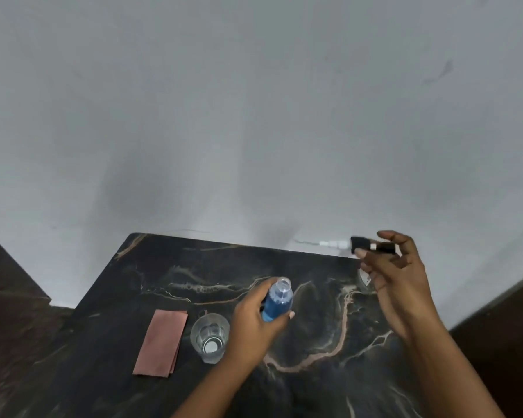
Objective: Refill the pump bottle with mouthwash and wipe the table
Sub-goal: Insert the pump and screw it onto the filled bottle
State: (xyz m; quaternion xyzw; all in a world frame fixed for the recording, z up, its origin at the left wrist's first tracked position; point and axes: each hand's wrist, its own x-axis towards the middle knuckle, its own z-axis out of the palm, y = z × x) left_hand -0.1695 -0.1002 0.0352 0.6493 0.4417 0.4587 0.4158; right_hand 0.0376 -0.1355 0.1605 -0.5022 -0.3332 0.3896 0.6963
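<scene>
Bottle: small clear plastic pump bottle [277, 300] holding blue liquid, neck open, standing mid-table on the dark veined marble table [314, 342].
Left hand: left hand [255, 325] wrapped around the bottle's body, steadying it.
Right hand: right hand [396, 279] raised near the far table edge, fingertips pinching the black pump head with white dip tube [366, 245].
Nearby: clear drinking glass [209, 337] just left of the bottle; folded pink cloth [161, 342] beyond it.
Step advice: probably refitting; guide the tube straight into the neck, bottle upright.
Unclear: a small pale object [363, 277] behind the right fingers; glass contents.
</scene>
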